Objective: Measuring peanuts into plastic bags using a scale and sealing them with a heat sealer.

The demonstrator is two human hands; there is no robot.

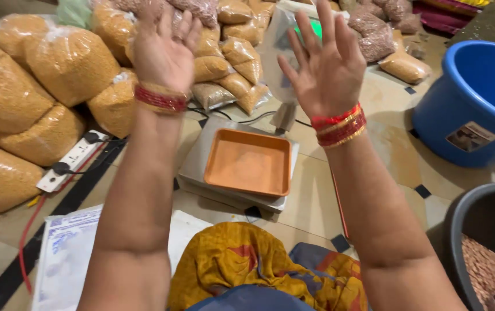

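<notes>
Right now both your hands are raised, spread and holding nothing: the left hand (164, 49) and right hand (325, 66) hang above the floor, with a thin clear plastic bag (279, 52) just behind the right fingers, apparently untouched. Largest around you are the heaped clear bags of yellow lentils (40, 92), likely heavy, slumping and slick; grip those by the knotted neck. Below sits the shallow orange plastic tray (247, 162) on the grey metal scale (193, 164), light and stiff; lift it by its rim.
</notes>
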